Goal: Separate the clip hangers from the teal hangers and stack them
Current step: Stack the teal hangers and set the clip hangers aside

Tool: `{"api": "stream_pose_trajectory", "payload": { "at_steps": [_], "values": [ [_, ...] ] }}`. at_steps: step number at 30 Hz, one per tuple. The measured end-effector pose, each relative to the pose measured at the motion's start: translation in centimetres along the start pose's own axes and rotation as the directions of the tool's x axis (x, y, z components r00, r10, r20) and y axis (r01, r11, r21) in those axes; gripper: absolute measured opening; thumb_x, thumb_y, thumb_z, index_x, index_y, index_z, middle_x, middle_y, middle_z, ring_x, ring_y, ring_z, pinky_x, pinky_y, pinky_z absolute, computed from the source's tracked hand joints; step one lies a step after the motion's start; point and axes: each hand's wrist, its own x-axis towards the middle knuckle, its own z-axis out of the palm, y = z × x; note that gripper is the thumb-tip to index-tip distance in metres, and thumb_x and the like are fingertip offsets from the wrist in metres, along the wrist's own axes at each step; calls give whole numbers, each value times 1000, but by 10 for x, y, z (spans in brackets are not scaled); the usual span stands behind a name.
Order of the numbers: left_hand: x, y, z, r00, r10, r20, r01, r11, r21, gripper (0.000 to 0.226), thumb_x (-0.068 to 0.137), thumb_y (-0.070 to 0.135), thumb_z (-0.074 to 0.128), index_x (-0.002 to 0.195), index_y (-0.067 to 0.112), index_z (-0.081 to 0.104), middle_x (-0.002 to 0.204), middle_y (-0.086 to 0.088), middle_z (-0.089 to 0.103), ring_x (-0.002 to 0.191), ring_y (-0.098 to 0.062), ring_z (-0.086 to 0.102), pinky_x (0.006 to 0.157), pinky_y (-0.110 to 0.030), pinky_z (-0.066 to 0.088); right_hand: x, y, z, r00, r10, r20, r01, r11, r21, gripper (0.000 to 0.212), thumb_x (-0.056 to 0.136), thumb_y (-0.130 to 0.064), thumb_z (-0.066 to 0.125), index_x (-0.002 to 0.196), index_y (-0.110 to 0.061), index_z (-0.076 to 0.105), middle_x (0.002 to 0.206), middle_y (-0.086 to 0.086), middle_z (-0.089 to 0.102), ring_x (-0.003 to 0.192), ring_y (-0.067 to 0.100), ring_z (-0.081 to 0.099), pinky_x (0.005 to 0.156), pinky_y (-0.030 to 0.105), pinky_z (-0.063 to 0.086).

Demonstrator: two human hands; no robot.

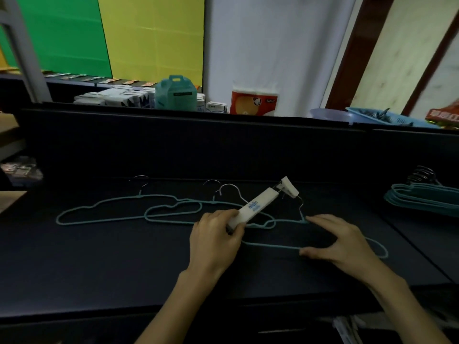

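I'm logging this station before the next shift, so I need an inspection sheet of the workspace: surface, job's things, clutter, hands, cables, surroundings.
Surface: dark table, bare in front of the hands.
Job's things: white clip hanger raised at a slant; three loose teal hangers, far left, middle, nearest; teal hanger stack at the right.
Clutter: nothing seen on the work surface.
Hands: left hand grips the clip hanger's near end; right hand pinches the nearest teal hanger.
Cables: nothing seen.
Surroundings: dark partition; behind it a teal box, an orange pack, a blue basket.
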Motion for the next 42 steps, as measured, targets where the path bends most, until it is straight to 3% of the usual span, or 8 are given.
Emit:
{"api": "stream_pose_trajectory", "payload": {
  "at_steps": [4,8,12,20,27,31,38,42],
  "values": [
    [-15,-1,-20,1000,-14,10,15,997,-77,27,84,36,64,110,30,66,88,17,63,76,-3,52,62,-25,43,-22,-23,-5,1000,1,-9,-1,1000,-8,97,44,-85,61,124,-30,59,115,-30,46,113,2,46,93,21,33],
    [-30,-2,-32,1000,-22,19,24,991,-132,28,81,36,67,109,33,66,90,24,58,77,-2,56,65,-28,48,-57,-32,-14,998,49,-31,-51,996,-68,98,45,-86,60,124,-28,59,116,-23,49,112,3,45,95,25,34],
    [-37,-2,-31,999,31,39,-26,994,-111,31,81,34,67,112,30,65,91,16,64,82,-9,59,65,-30,47,-86,-34,-25,992,89,-90,-97,991,-88,95,46,-86,59,122,-29,60,113,-32,47,109,3,47,92,23,36],
    [-45,40,2,982,163,99,-149,979,-140,31,82,31,66,113,27,65,100,9,68,90,-14,60,66,-30,44,-134,-13,-48,976,148,-159,-170,976,-133,89,53,-80,63,123,-25,60,111,-29,46,110,6,46,91,24,33],
    [-40,93,46,965,247,91,-233,962,-144,31,81,28,69,111,25,66,93,6,68,84,-14,58,69,-35,49,-156,47,-79,964,185,-190,-207,974,-98,93,52,-83,61,124,-24,60,115,-17,51,113,6,45,95,24,34],
    [-33,136,85,957,275,86,-260,953,-155,30,80,25,70,110,23,67,93,4,69,82,-16,60,69,-42,52,-168,95,-114,956,216,-199,-238,966,-96,99,48,-88,55,124,-26,59,115,-19,50,112,6,45,96,27,37],
    [-29,227,159,943,332,13,-328,937,-123,27,79,21,71,106,20,69,82,2,68,72,-18,59,56,-35,49,-194,188,-182,939,222,-264,-260,958,-122,92,52,-84,58,120,-22,63,114,-13,55,109,10,49,92,40,47],
    [-26,264,198,953,303,-32,-304,943,-133,26,77,21,73,103,19,71,79,1,68,71,-20,59,56,-34,46,-198,230,-210,940,211,-269,-257,955,-148,97,51,-89,52,121,-22,62,113,-15,52,109,10,47,96,37,43]
  ]
}}
